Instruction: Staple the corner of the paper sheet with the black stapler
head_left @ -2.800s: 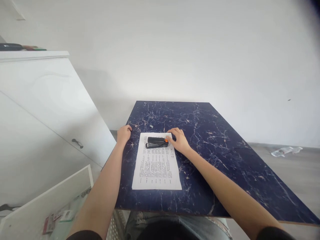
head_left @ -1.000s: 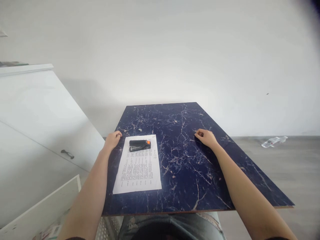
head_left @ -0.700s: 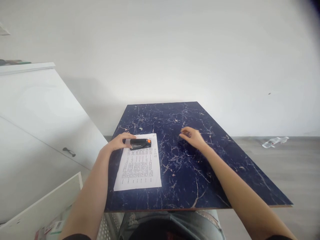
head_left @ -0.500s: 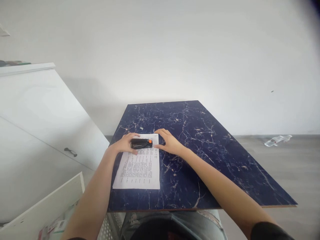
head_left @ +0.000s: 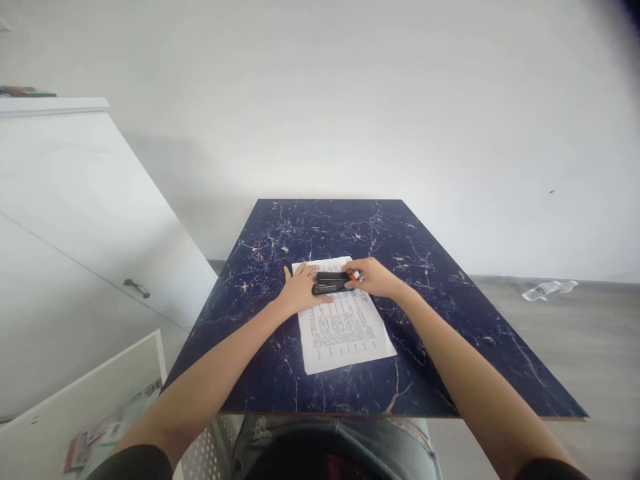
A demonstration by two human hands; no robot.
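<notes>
Printed white paper (head_left: 340,330) lies slightly turned on the dark blue marbled table (head_left: 350,227). A black stapler (head_left: 329,283) with an orange part rests across the paper's upper portion. My right hand (head_left: 367,275) pinches the stapler's right end, fingertips around the orange part. My left hand (head_left: 301,291) lies spread over the paper's left edge, its fingers reaching beside the stapler's left end. The paper's lower right corner looks slightly lifted, with another sheet edge showing there.
A white cabinet (head_left: 75,193) with a dark handle stands at the left. Below it, an open drawer (head_left: 100,393) holds papers or packets. A clear plastic bottle (head_left: 547,289) lies on the floor at the right, near the wall.
The paper and stapler have moved right on the table and the paper has turned. My right hand has closed on the stapler's end; my left hand has shifted right with its fingers spread.
</notes>
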